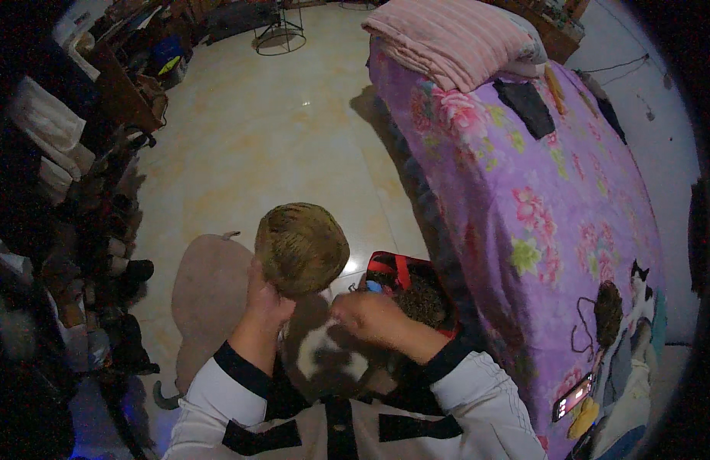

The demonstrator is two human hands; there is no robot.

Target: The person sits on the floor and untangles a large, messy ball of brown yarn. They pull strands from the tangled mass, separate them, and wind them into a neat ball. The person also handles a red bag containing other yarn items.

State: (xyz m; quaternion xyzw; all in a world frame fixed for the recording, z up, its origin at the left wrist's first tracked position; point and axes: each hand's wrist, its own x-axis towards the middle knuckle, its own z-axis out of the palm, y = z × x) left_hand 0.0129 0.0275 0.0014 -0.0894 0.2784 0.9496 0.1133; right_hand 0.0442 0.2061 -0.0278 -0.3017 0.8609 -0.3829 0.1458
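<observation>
Gripping yarn ball, left hand, fingers seemingly curled

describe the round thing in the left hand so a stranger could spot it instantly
Start at the purple floral bed on the right, then look to the tiled floor beside it. There the left hand holds up a wig head, the only rounded form covered in short golden-brown hair, above the red bag.

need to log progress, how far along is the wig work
Done: the blond wig already forms a full rounded cap. In hand: the left hand holds it up from below, and the right hand is beside it, with something small and blue near its fingers. Left: dark hair still fills the red bag.
</observation>
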